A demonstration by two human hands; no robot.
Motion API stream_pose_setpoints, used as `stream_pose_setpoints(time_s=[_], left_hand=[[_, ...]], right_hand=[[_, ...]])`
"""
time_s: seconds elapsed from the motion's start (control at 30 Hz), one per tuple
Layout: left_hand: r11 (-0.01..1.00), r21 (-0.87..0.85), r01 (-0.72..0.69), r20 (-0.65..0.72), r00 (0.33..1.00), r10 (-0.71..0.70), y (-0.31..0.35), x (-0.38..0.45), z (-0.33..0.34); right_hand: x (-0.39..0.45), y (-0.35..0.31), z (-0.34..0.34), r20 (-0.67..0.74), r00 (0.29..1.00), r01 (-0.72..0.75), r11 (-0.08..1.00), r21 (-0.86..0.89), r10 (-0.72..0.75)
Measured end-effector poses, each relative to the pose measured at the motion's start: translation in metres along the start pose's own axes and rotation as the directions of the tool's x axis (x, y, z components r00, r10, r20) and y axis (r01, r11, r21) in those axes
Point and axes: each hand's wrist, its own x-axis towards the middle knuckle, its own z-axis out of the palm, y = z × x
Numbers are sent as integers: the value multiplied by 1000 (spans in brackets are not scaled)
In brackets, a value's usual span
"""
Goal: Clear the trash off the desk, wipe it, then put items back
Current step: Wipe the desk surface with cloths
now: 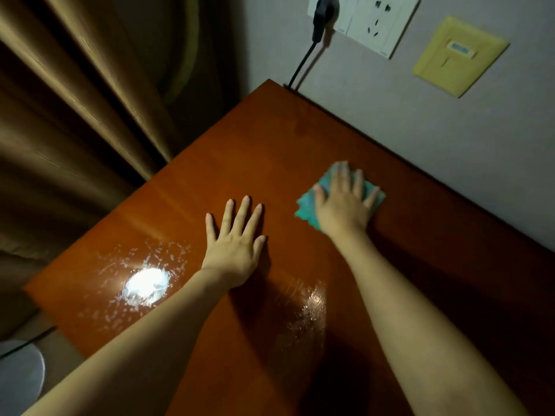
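Hands first: I count two, both down on my one desk (246, 151), a reddish-brown wooden top. My left hand (235, 244) lies flat on the wood near the middle, fingers straight and spread apart, holding nothing. My right hand (345, 205) presses flat on the one cloth (306, 207), a teal rag with a zigzag edge, fingers straight and fanned over it; the hand is blurred. The cloth sits on the desk just right of the left hand, near the edge that meets the wall (420, 121).

Two shiny patches show on the desk: one bright glare spot (147, 285) with pale flecks left of the left hand, and one wet-looking streak (312, 307) nearer me, between my forearms.

On the wall beyond the desk I count one white socket plate (378, 22), one black plug (324, 13) in it with its cable running down behind the desk, and one yellow plate (459, 55). One brown curtain (75, 115) hangs left of the desk.
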Motion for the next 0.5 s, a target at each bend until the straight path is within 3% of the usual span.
stream_pose_setpoints(time_s=[0.13, 0.2, 0.37, 0.5], left_hand=[[1000, -3, -5, -10, 1000, 5, -2, -18, 8], [1000, -12, -16, 2, 1000, 16, -5, -31, 11], [1000, -14, -11, 27, 1000, 11, -8, -48, 18], [999, -26, -19, -8, 1000, 19, -8, -62, 25]], right_hand=[[-87, -19, 17, 77, 919, 394, 915, -91, -388], [-124, 9, 21, 125, 871, 487, 868, -99, -475], [-123, 97, 5, 80, 985, 166, 976, -140, -156], [-95, 65, 1, 34, 988, -148, 988, -39, 149]])
